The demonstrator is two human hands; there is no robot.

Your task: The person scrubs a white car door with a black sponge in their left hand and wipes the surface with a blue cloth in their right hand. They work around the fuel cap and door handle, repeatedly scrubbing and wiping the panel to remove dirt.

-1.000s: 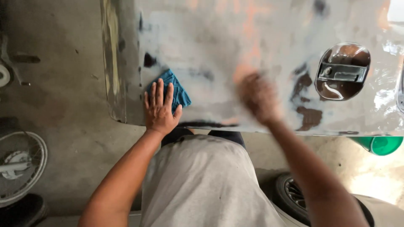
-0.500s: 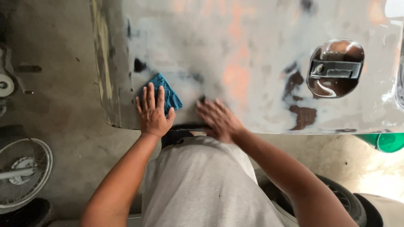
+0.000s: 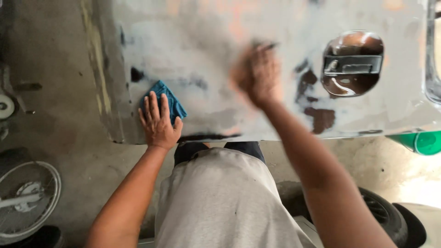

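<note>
Panel: sanded car door panel (image 3: pixel 206 55), lying flat, pale grey filler with orange and dark bare patches; long axis running left to right across the view, near edge against the person's waist.
Left hand: left hand (image 3: pixel 158 121) flat, fingers spread and pointing away from the body, pressing on a folded blue cloth (image 3: pixel 171 98) close to the panel's near-left corner; cloth half covered, its far end showing beyond the fingertips.
Right hand: right hand (image 3: pixel 257 73) on the middle of the panel, well toward the far edge; heavily motion-blurred; a thin dark piece showing past the fingertips, possibly a sanding sheet; grip and spread cannot be told.
Key relation: worked surface directly ahead of and under both hands; right hand nearer the panel centre and the handle recess (image 3: pixel 351 64); left hand nearer the near edge, just beside the dark strip (image 3: pixel 209 136) along it.
Handle recess: dark oval cut-out with a metal handle, toward the panel's right end, apart from the right hand.
Change from half a second earlier: right hand then at the near edge, close beside the left; now extended up the panel toward the far edge and rightward. Left hand and cloth unmoved.
Surroundings: concrete floor, fan guard (image 3: pixel 27 202) at lower left, tyre (image 3: pixel 381 209) at lower right, green container (image 3: pixel 420 142) beyond the panel's right near edge.
</note>
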